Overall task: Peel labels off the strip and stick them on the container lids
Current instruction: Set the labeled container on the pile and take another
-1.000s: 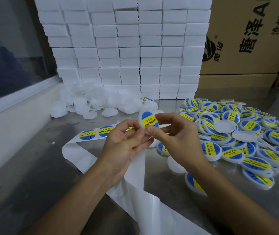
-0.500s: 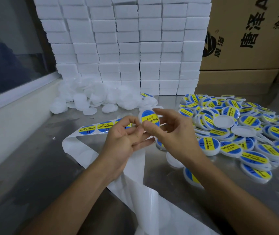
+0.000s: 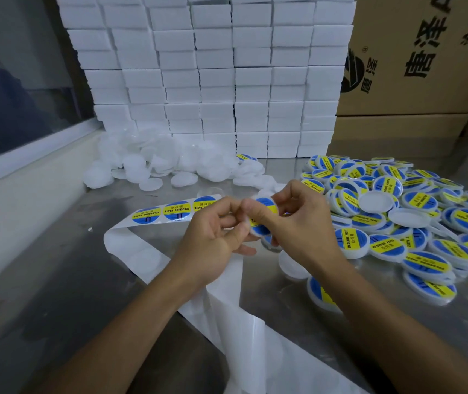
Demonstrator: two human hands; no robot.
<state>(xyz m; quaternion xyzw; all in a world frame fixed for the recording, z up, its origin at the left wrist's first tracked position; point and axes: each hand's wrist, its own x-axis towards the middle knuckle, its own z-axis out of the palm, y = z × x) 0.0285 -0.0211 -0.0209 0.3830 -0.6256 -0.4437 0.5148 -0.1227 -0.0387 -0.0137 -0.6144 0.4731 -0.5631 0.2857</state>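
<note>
Both hands meet over the steel table around one white round lid (image 3: 261,228) with a blue and yellow label on it. My right hand (image 3: 298,226) grips the lid, its thumb pressing across the label. My left hand (image 3: 215,237) pinches the lid's left edge with curled fingers. The white label strip (image 3: 170,213) carries three blue and yellow labels left of my hands, then loops down towards me as bare backing.
A heap of labelled lids (image 3: 414,223) covers the table to the right, with two plain lids on it. Unlabelled white lids (image 3: 156,166) are piled at the back left before stacked white blocks (image 3: 213,81). Cardboard boxes (image 3: 426,66) stand at back right.
The hands and the lid have dropped slightly. The right thumb has moved over the label's face, where before the label stood clear above the fingers.
</note>
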